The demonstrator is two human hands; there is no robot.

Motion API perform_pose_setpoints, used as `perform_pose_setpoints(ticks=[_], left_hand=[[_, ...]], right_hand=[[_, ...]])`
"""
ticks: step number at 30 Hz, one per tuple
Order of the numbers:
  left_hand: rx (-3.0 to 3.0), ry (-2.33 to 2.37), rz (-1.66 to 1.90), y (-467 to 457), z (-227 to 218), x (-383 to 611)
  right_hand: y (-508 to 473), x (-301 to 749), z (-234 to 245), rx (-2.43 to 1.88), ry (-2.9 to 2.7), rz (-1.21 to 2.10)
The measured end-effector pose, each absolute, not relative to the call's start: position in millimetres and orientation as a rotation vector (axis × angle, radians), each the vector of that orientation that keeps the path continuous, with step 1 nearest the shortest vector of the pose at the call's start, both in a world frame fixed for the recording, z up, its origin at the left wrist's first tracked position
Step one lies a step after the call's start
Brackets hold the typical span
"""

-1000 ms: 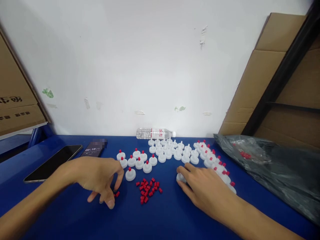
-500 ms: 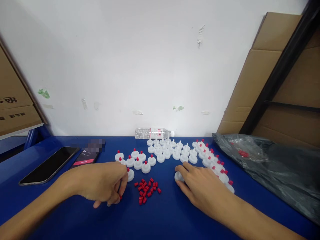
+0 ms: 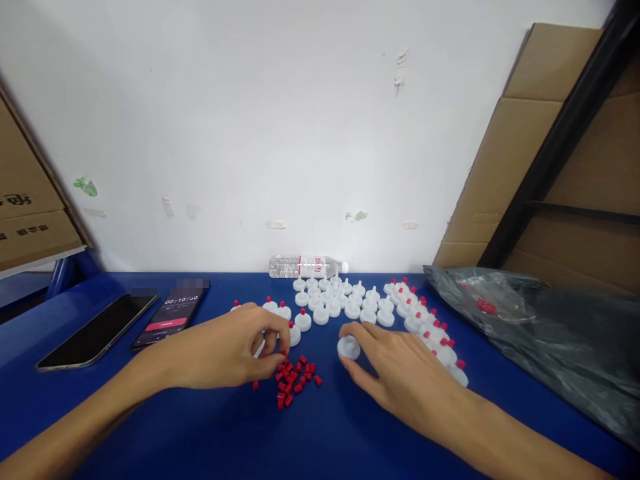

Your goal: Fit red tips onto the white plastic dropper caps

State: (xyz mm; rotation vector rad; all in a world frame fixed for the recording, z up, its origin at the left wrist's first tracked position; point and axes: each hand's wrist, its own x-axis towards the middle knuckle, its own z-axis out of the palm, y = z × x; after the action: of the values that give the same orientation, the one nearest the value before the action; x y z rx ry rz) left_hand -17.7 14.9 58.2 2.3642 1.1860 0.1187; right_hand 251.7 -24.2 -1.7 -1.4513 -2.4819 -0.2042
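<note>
My left hand (image 3: 245, 350) is at the upper left edge of a pile of small red caps (image 3: 295, 385). Its thumb and forefinger are pinched on a red cap (image 3: 285, 354), mostly hidden by the fingertips. A single red cap (image 3: 255, 385) lies below this hand. On the right, my right hand (image 3: 387, 357) grips a white nozzle lid (image 3: 349, 347) between thumb and fingers, its spout tilted toward the palm. White lids with red tips (image 3: 303, 321) stand behind my left hand, partly covered by it.
Uncapped white nozzle lids (image 3: 334, 307) stand in rows at the back, before a lying plastic bottle (image 3: 305, 267). More red-tipped lids (image 3: 415, 322) line the right side. Two phones (image 3: 100, 333) lie at left. A dark plastic bag (image 3: 525, 347) covers the right edge of the blue table (image 3: 320, 447).
My left hand has moved right and up to the red pile, uncovering a loose red cap at its left. My right hand has shifted slightly left with the white lid.
</note>
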Motion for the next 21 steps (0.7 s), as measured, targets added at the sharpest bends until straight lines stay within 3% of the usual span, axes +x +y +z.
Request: perform_pose_setpoints(ticks=[9, 21], left_hand=[[2.195, 1.013, 0.519, 8, 40, 6], [1.923, 1.033, 0.591, 5, 31, 13]], right_hand=[[-32, 248, 0, -1.197, -2.437, -0.135], [-29, 249, -2, -1.131, -2.378, -0.186]])
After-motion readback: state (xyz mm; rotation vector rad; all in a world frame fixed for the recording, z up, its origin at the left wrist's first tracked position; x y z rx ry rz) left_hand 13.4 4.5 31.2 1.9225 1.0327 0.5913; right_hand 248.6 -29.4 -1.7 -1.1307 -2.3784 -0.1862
